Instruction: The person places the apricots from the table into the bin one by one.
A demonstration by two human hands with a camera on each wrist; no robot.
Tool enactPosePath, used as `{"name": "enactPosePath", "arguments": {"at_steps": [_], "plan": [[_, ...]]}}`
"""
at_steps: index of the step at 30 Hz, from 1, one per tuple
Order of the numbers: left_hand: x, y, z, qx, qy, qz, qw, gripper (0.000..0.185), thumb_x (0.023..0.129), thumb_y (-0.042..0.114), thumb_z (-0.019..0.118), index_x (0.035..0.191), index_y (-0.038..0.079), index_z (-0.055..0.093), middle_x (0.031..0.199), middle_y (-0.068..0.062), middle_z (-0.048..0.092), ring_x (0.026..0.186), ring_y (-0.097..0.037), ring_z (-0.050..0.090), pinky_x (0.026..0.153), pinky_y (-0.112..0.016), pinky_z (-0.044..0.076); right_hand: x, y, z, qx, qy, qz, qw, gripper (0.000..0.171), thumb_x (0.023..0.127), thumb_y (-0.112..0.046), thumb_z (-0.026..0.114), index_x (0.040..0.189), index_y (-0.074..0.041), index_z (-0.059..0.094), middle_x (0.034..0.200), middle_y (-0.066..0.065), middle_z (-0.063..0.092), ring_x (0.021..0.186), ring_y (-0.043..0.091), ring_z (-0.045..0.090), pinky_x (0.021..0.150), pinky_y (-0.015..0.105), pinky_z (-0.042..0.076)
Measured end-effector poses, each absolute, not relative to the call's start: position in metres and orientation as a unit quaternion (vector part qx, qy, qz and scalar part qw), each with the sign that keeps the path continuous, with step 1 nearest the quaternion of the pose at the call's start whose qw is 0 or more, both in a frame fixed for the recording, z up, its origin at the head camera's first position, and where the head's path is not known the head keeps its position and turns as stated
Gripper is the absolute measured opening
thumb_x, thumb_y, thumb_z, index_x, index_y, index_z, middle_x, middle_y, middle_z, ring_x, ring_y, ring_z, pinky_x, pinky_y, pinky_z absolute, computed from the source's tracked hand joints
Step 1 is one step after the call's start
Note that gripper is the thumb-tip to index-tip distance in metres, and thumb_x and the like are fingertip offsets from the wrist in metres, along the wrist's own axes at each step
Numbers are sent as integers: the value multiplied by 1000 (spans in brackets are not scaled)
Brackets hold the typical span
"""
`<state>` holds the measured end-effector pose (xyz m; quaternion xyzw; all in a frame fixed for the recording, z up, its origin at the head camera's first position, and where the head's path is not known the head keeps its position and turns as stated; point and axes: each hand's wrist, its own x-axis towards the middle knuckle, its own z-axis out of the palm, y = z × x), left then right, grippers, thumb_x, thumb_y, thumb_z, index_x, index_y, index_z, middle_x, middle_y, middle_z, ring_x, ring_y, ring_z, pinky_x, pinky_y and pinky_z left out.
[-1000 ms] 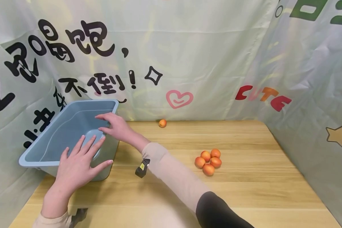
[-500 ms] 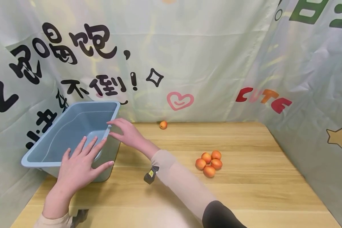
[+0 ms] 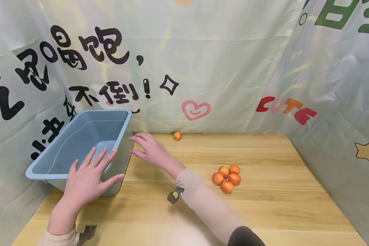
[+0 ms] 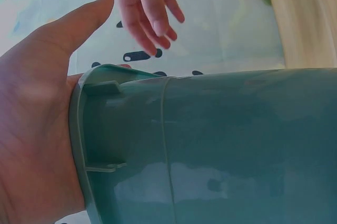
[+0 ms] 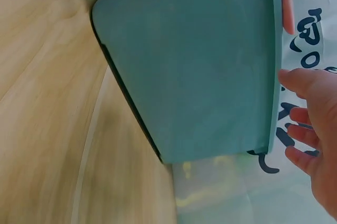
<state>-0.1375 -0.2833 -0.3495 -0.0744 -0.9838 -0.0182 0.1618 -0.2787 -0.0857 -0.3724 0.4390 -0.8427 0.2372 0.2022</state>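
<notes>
A blue-grey plastic bin (image 3: 70,143) stands upright at the left, its floor bare where it shows. My left hand (image 3: 86,182) rests on the bin's near rim with fingers spread over the opening; in the left wrist view its palm (image 4: 37,103) lies against the rim. Just right of the bin, my right hand (image 3: 150,148) hovers above the table, fingers loosely bent and holding nothing. In the right wrist view the right hand (image 5: 321,108) overlaps the bin's rim at the thumb. Several small orange-red fruits (image 3: 227,186) lie clustered right of centre.
One more orange fruit (image 3: 177,136) lies by the back edge of the wooden table (image 3: 273,198), near the cloth backdrop (image 3: 221,68) with printed lettering. Cloth also hangs along the left and right sides.
My right hand has drawn back rightward from over the bin's opening, past its right rim, to beside it. My left hand keeps its place on the rim. The fruits lie as before.
</notes>
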Motion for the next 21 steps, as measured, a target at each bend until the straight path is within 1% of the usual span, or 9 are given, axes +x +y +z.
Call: {"name": "enactPosePath", "arguments": {"at_steps": [7, 11, 15, 21], "plan": [[-136, -284, -349, -78, -984, -29, 159, 80, 83, 73, 54, 151, 36, 34, 152, -10, 44, 147, -37, 26, 102, -75, 22, -277, -62, -379, 445, -840, 226, 212, 47, 90, -30, 70, 132, -12, 59, 132, 6, 60, 125, 22, 55, 111, 33, 41], [-136, -285, -349, -85, -982, -31, 164, 79, 82, 72, 57, 150, 36, 36, 151, -10, 46, 147, -37, 27, 102, -73, 23, -276, -46, -381, 436, -849, 210, 211, 46, 91, -32, 69, 132, -13, 59, 132, 7, 60, 124, 22, 56, 110, 34, 42], [-136, -286, -349, -94, -981, -30, 168, 79, 82, 71, 59, 150, 36, 36, 150, -10, 47, 146, -36, 29, 101, -72, 24, -275, -28, -382, 430, -855, 202, 208, 46, 91, -32, 69, 131, -12, 59, 131, 9, 60, 124, 23, 56, 110, 35, 43], [-137, -289, -350, -103, -979, -35, 173, 80, 82, 69, 60, 150, 37, 35, 150, -8, 47, 148, -33, 27, 102, -71, 24, -275, -1, -383, 415, -867, 195, 195, 46, 89, -31, 71, 129, -12, 61, 130, 8, 60, 124, 25, 56, 109, 38, 43]]}}
